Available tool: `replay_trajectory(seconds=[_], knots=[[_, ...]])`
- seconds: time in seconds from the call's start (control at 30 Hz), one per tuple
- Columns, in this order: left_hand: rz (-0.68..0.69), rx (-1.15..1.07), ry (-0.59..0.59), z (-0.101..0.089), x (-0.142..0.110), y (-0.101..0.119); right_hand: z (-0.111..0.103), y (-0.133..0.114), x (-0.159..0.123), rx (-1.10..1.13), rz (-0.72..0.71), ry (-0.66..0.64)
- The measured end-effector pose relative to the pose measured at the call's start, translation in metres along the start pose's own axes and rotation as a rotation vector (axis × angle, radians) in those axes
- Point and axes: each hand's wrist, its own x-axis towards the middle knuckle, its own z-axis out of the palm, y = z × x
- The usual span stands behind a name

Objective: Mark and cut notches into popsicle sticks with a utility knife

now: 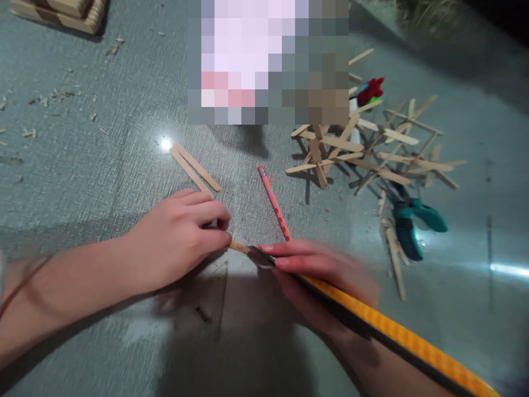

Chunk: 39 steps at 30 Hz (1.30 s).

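My left hand (182, 237) is closed, pinching a wooden craft stick (238, 246) between thumb and fingers just above the table. In my right hand (326, 270) is a craft knife (397, 331) with a long yellow and black handle. Its dark blade (261, 256) meets the free end of the stick; whether it has cut in, I cannot tell. Beyond my left fingers lie two loose craft sticks (196, 165), one partly hidden by the hand. A pink pencil (273, 201) with an eraser end lies just past my right fingertips.
Open frames of joined craft sticks (322, 149) stand at the right. Near them lie pliers with teal handles (409, 226) and broken stick pieces (394, 259). Banded stick bundles (74, 19) sit at the top left, with wood shavings (61, 96) below. A pixelated patch hides the top middle.
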Motion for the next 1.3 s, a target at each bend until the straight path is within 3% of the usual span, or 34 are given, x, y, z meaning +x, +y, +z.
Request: replay_trajectory(seconds=[0.1, 0.43, 1.3], knots=[[-0.004, 0.012, -0.002, 0.0, 0.0, 0.002, 0.002, 0.006, 0.003, 0.001, -0.06, -0.064], [-0.02, 0.074, 0.029, 0.011, -0.005, 0.005, 0.003, 0.008, 0.004, 0.005, -0.043, -0.161], [-0.049, 0.147, 0.017, 0.01, -0.002, 0.013, 0.001, 0.009, 0.009, 0.086, -0.03, -0.222]])
